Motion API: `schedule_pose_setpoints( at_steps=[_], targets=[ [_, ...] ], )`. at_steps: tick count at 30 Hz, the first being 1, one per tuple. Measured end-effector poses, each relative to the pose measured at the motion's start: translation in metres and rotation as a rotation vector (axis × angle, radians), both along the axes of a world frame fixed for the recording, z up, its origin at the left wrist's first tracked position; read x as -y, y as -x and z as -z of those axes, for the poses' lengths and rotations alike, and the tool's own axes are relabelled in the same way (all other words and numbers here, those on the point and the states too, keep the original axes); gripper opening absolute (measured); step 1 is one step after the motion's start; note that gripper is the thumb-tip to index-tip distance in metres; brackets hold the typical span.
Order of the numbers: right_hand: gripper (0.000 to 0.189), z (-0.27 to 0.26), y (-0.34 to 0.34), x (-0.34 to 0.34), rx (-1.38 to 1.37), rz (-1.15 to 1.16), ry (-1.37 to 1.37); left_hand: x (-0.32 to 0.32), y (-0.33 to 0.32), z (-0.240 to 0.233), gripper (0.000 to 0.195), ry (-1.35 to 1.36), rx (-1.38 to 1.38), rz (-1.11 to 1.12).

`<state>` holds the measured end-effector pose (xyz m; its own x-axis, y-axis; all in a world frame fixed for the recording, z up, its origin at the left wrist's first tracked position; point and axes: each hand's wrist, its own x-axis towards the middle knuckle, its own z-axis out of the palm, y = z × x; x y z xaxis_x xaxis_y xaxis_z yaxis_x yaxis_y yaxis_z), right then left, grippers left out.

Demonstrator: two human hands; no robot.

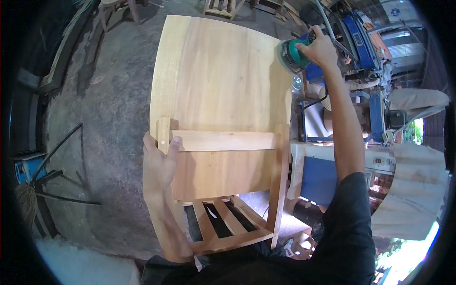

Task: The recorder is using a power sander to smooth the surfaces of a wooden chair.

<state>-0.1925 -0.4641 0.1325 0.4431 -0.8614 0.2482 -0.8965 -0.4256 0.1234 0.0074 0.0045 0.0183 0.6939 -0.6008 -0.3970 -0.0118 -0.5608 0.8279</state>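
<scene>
Before me is a broad pale wooden panel (228,74). My right hand (320,50) holds a green electric sander (295,55) by its body, at the panel's far right edge. Whether its pad touches the wood, I cannot tell. At the near left, my left hand (158,162) grips a short wooden post (163,135), thumb against the end of a crosswise wooden rail (226,140). That rail runs to a wooden leg (276,203) on the right. Below it, nearest my body, are spaced wooden slats (206,222) in a frame. The sander's underside is hidden.
Concrete floor (110,131) lies left, with a dark-legged stand (53,178) on it. A chair (117,9) and a slatted wooden piece (221,8) stand beyond the panel. Blue machinery (359,41), a dark cable (311,103) and a cloth-covered machine (409,192) are right.
</scene>
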Motion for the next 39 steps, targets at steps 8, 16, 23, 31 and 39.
schedule_pose_setpoints(
  at_steps=[8,16,23,31,39],
  targets=[
    [0.06,0.003,0.001,-0.14,0.103,-0.209,-0.191,-0.008,-0.004,0.007,0.067,-0.083,0.013,-0.011],
    [0.067,0.006,-0.012,-0.07,0.083,-0.059,-0.023,-0.005,0.0,0.003,0.066,-0.005,0.042,0.008],
    [0.084,0.005,-0.041,0.006,0.044,0.036,0.014,-0.004,-0.002,0.004,0.062,-0.05,-0.006,-0.019],
    [0.061,0.001,-0.043,-0.03,0.168,0.006,0.026,-0.002,-0.001,-0.004,0.067,-0.179,0.068,0.011],
    [0.065,0.025,0.04,-0.092,0.125,-0.101,0.031,-0.001,-0.003,0.002,0.083,-0.262,0.151,0.059]
  ],
)
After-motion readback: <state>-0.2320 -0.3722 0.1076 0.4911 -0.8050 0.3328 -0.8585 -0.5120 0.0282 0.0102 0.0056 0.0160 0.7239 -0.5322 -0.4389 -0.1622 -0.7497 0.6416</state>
